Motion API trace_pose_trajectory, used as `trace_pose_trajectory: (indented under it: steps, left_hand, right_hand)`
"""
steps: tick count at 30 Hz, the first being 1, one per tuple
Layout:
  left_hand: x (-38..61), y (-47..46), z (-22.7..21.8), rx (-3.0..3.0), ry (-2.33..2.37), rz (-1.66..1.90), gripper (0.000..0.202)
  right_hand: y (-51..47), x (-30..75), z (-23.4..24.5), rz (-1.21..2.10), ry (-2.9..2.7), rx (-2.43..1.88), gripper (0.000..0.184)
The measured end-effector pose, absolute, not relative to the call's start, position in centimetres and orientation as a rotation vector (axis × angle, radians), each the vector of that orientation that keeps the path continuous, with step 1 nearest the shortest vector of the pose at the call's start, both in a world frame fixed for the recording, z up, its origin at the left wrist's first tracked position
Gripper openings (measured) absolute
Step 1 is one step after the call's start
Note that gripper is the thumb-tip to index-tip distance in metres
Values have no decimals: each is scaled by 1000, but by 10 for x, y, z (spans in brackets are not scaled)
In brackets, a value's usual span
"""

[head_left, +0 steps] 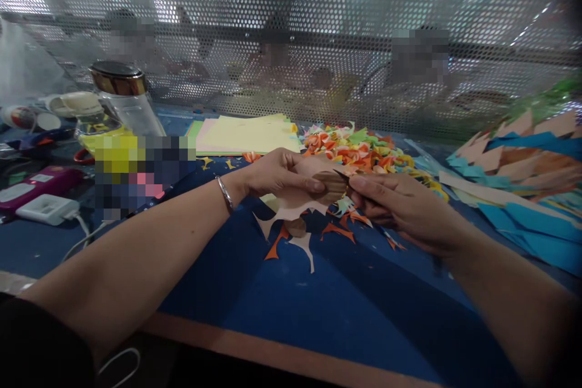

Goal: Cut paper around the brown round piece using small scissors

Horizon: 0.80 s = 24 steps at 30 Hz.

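My left hand, with a silver bracelet on its wrist, pinches a piece of pale peach paper above the blue table. A brown rounded shape sits at the paper's edge between both hands. My right hand is closed around a thin tool whose dark tip meets the paper; most of the tool is hidden by the fingers. Orange and white paper scraps lie on the table just below the hands.
A heap of small coloured paper cut-outs lies behind the hands, beside a stack of pastel sheets. Blue and tan paper strips fill the right. A gold-lidded jar, a pink device and a white charger stand left. Perforated screen behind.
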<state>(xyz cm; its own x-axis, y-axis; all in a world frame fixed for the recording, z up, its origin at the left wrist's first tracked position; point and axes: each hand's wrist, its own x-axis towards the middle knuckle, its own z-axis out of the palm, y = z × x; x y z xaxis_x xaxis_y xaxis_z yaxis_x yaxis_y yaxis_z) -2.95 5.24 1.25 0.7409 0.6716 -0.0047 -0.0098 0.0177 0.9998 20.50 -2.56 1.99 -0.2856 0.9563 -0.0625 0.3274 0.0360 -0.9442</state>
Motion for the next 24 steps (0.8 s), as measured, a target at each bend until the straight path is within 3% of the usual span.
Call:
trace_pose_trajectory:
  steps: [24]
  left_hand:
    - [-30,56,7,1561,525,575,29]
  right_hand:
    - [-27,207,22,1283,-1688,-1288,62]
